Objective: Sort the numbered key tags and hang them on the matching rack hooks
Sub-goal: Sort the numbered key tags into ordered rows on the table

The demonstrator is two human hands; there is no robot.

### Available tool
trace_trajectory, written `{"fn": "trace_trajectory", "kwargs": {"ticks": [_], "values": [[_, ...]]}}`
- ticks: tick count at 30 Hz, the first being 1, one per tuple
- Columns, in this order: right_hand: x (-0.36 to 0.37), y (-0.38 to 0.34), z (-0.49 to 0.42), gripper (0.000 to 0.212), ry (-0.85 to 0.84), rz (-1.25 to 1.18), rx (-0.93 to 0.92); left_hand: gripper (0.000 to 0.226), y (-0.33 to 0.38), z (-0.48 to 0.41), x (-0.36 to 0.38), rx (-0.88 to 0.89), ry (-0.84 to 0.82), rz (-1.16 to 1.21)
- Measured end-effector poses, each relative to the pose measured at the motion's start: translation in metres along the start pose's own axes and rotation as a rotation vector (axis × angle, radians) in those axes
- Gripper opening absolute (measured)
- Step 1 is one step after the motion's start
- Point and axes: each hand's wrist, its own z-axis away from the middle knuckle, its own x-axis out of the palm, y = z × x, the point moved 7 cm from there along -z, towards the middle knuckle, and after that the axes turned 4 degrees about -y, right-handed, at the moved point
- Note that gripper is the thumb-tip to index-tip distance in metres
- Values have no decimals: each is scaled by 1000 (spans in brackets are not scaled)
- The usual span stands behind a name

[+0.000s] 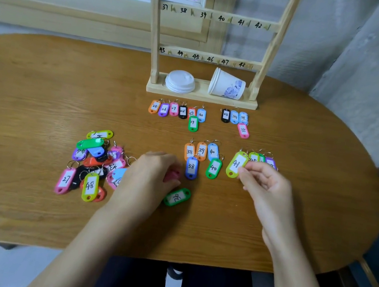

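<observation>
**Sorting stage, hazards noted.** Nearest, a green tag (176, 197) lies loose on the table (43, 97) just beside the left hand (149, 176). The fingers of that hand are curled over a pink tag (174, 174) whose number is hidden. To the left of that hand a heap of unsorted tags (94, 161) is piled, with rings overlapping. The right hand (267, 192) pinches tag 41 (237, 164) between thumb and fingertips, at the left end of a short row (261, 159) partly hidden behind its fingers. Between the hands and slightly beyond, the 38–40 group (200, 154) is laid out. Farther off lie the 25–30 row (178, 111) and the 33–35 row (235, 118). Beyond these stands the rack (208, 57), with a tilted paper cup (228, 85) and a stack of lids (180, 81) on its base.

Several faults are judged likely:
- Sorted groups may be scattered by a passing wrist, the rows being closely set.
- Neighbouring tags may be dragged from the heap by snagged rings.
- Handwritten digits, seen inverted on the green tag, may be misread.
- The cup may be knocked over when the lowest hooks are reached.
</observation>
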Motion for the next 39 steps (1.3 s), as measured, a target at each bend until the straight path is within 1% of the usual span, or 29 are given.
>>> {"fn": "trace_trajectory", "kwargs": {"ticks": [3, 5, 9, 11, 13, 15, 18, 19, 21, 24, 28, 32, 35, 37, 39], "values": [[-2, 0, -1, 6, 5, -6, -7, 30, -1, -2, -1, -15, 13, 18], [-4, 0, -2, 8, 18, -12, -11, 34, -2, -3, -5, -19, 54, -9], [-12, -4, -11, 10, 52, 35, -39, 23, -4, 0, -21, -39, 163, 25], [-15, -9, -20, 9, 72, 84, -68, 21, -6, 0, -29, -41, 223, 53], [-13, -13, -31, 9, 68, 180, -79, 20, -10, -1, -34, -68, 258, 167], [-7, -15, -41, 11, 57, 315, -75, 11, -12, -3, -35, -77, 264, 314], [3, -15, -52, 13, 42, 490, -58, 7, -15, -3, -35, -98, 295, 435], [6, -15, -54, 14, 41, 549, -51, 8, -17, -2, -34, -109, 309, 466], [9, -16, -57, 16, 45, 653, -41, 17, -20, -1, -33, -126, 323, 515], [12, -18, -60, 20, 47, 741, -29, 31, -23, 0, -31, -142, 310, 592], [22, -17, -60, 22, 9, 799, -39, 31, -22, 1, -29, -153, 290, 620], [28, -17, -58, 22, -7, 828, -58, 28, -22, 1, -25, -178, 261, 703], [22, -23, -51, 22, 34, 806, -88, 24, -24, 0, -21, -205, 244, 775], [22, -28, -42, 18, 25, 648, -147, 22, -24, 0, -20, -224, 238, 857], [31, -30, -29, 12, -62, 399, -163, 20, -20, 0, -17, -235, 211, 933]]}}
